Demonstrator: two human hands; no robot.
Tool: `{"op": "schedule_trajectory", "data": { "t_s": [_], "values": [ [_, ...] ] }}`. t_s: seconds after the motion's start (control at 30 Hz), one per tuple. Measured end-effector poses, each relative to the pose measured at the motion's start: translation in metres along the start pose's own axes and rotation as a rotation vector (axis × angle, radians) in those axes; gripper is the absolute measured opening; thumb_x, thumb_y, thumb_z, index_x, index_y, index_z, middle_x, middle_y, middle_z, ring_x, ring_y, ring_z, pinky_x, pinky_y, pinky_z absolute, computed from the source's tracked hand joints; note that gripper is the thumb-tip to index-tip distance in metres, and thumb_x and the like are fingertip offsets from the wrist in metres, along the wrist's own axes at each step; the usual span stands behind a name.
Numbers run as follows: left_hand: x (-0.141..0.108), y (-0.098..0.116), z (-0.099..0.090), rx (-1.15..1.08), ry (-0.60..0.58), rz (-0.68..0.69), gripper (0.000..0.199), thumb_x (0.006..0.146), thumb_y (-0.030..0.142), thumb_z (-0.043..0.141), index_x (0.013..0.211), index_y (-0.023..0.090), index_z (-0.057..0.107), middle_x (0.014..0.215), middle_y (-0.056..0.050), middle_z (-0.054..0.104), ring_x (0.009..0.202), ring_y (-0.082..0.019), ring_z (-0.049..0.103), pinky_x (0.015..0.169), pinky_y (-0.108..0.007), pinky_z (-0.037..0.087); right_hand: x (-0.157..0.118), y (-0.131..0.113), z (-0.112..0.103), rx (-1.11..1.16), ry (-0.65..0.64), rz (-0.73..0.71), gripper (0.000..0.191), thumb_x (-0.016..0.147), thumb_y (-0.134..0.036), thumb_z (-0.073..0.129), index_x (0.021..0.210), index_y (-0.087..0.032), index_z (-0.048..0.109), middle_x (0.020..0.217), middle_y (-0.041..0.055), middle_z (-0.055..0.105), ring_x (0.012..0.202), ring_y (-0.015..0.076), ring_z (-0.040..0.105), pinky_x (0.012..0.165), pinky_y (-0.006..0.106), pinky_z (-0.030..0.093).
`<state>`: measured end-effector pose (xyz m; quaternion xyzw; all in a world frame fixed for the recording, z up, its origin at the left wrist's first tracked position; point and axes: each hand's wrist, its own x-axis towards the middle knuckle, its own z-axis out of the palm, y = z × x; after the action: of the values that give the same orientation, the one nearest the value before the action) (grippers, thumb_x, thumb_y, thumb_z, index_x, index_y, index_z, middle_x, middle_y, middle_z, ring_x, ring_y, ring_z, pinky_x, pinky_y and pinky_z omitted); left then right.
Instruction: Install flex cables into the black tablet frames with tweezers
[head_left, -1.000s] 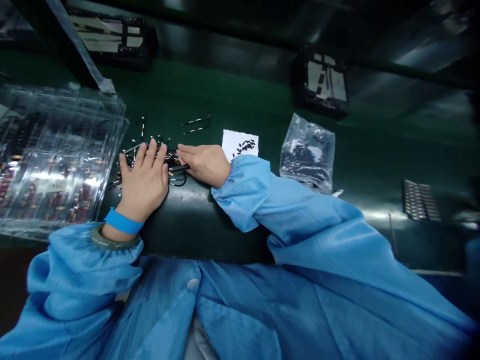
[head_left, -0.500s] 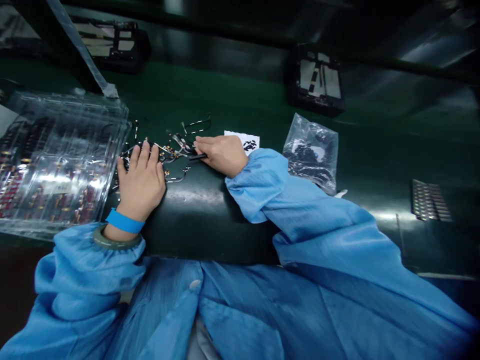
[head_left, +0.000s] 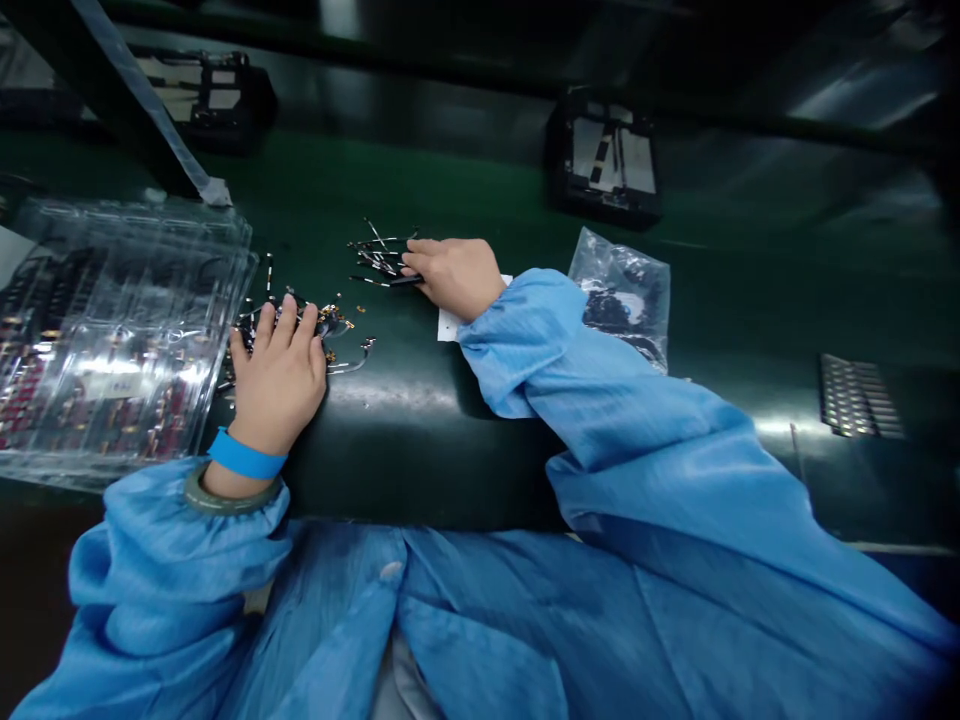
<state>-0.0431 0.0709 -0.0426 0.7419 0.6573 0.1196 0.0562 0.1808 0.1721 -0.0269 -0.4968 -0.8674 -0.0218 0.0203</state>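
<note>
Across the dark green surface (head_left: 450, 460), the clear trays (head_left: 90, 335) stand at left, their pale label (head_left: 112, 385) too small to read. The left hand (head_left: 277, 390) stays spread over the cable pile (head_left: 334, 320). The right hand (head_left: 454, 278), fingers drawn together around a slim black piece (head_left: 407, 281), has moved farther up, beside a small cable bunch (head_left: 375, 258) now apart from the pile. The white paper (head_left: 448, 326) is mostly hidden.
</note>
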Motion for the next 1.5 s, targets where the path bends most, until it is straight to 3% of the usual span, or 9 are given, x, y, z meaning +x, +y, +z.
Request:
{"op": "schedule_trajectory", "data": {
  "t_s": [0.07, 0.13, 0.23, 0.33, 0.53, 0.8, 1.07, 1.3, 1.5],
  "values": [
    [0.000, 0.000, -0.001, 0.003, -0.006, 0.001, 0.055, 0.098, 0.037, 0.022, 0.146, 0.019, 0.042, 0.155, -0.014, 0.035, 0.144, -0.038, 0.028, 0.113, -0.069, 0.015, -0.006, -0.007, -0.003, 0.038, 0.065, -0.047, 0.041, 0.100, -0.026, 0.034, 0.129, -0.016, 0.061, 0.137, 0.0116, 0.059, 0.109, 0.0257, 0.063, 0.078, 0.035, 0.045],
    [0.000, 0.001, -0.001, 0.001, -0.008, -0.009, 0.057, 0.098, 0.040, 0.022, 0.147, 0.018, 0.040, 0.155, -0.015, 0.034, 0.145, -0.037, 0.028, 0.114, -0.067, 0.014, -0.018, -0.021, -0.003, 0.090, 0.114, -0.197, 0.041, 0.101, -0.028, 0.033, 0.132, -0.019, 0.059, 0.139, 0.0096, 0.057, 0.112, 0.0227, 0.062, 0.079, 0.033, 0.046],
    [0.000, 0.002, -0.002, -0.007, -0.018, -0.023, 0.058, 0.099, 0.043, 0.022, 0.150, 0.019, 0.034, 0.156, -0.015, 0.033, 0.145, -0.037, 0.026, 0.115, -0.067, 0.013, -0.038, -0.043, 0.000, 0.106, 0.068, -0.432, 0.043, 0.102, -0.036, 0.033, 0.133, -0.022, 0.058, 0.139, 0.0066, 0.058, 0.103, 0.0195, 0.064, 0.072, 0.030, 0.047],
    [-0.001, 0.001, -0.002, 0.003, -0.018, 0.006, 0.057, 0.099, 0.044, 0.022, 0.149, 0.022, 0.038, 0.157, -0.014, 0.032, 0.145, -0.039, 0.025, 0.113, -0.069, 0.014, -0.055, -0.054, 0.005, 0.063, -0.001, -0.488, 0.049, 0.102, -0.044, 0.031, 0.135, -0.020, 0.056, 0.141, 0.0072, 0.056, 0.090, 0.0190, 0.063, 0.061, 0.031, 0.046],
    [-0.001, -0.006, 0.002, 0.002, 0.045, -0.017, 0.053, 0.099, 0.042, 0.023, 0.145, 0.024, 0.043, 0.156, -0.012, 0.034, 0.145, -0.037, 0.027, 0.114, -0.065, 0.022, -0.071, -0.032, 0.003, -0.025, -0.010, -0.347, 0.054, 0.102, -0.045, 0.026, 0.134, -0.015, 0.058, 0.141, 0.0080, 0.055, 0.088, 0.0207, 0.061, 0.058, 0.031, 0.043],
    [0.000, -0.004, 0.001, 0.021, 0.008, -0.041, 0.056, 0.099, 0.039, 0.023, 0.145, 0.016, 0.043, 0.155, -0.015, 0.034, 0.144, -0.037, 0.027, 0.115, -0.062, 0.018, -0.049, -0.017, -0.002, -0.058, -0.030, -0.029, 0.050, 0.099, -0.042, 0.039, 0.139, -0.015, 0.053, 0.147, 0.0078, 0.048, 0.101, 0.0273, 0.063, 0.068, 0.037, 0.048],
    [-0.003, 0.000, -0.001, 0.031, 0.007, 0.051, 0.058, 0.099, 0.046, 0.024, 0.141, 0.016, 0.049, 0.152, -0.016, 0.039, 0.143, -0.038, 0.030, 0.114, -0.067, 0.013, -0.051, -0.019, 0.004, 0.087, 0.006, -0.067, 0.046, 0.098, -0.045, 0.043, 0.134, -0.021, 0.058, 0.144, 0.0057, 0.053, 0.111, 0.0276, 0.064, 0.077, 0.037, 0.052],
    [-0.002, -0.002, 0.000, 0.047, -0.061, 0.213, 0.058, 0.099, 0.046, 0.025, 0.146, 0.017, 0.042, 0.155, -0.016, 0.034, 0.145, -0.039, 0.025, 0.113, -0.069, 0.008, -0.066, 0.007, -0.022, 0.344, 0.264, 0.096, 0.033, 0.092, -0.032, 0.053, 0.121, -0.024, 0.067, 0.130, 0.0044, 0.064, 0.116, 0.0236, 0.062, 0.089, 0.036, 0.053],
    [-0.012, 0.003, -0.013, 0.005, 0.026, 0.230, 0.068, 0.096, 0.053, 0.033, 0.151, 0.013, 0.031, 0.158, -0.020, 0.027, 0.147, -0.038, 0.019, 0.117, -0.063, 0.008, -0.092, 0.018, -0.028, 0.398, 0.192, 0.241, 0.027, 0.087, -0.025, 0.057, 0.108, -0.019, 0.072, 0.112, 0.0076, 0.071, 0.103, 0.0270, 0.067, 0.087, 0.041, 0.054]
  ]
}}
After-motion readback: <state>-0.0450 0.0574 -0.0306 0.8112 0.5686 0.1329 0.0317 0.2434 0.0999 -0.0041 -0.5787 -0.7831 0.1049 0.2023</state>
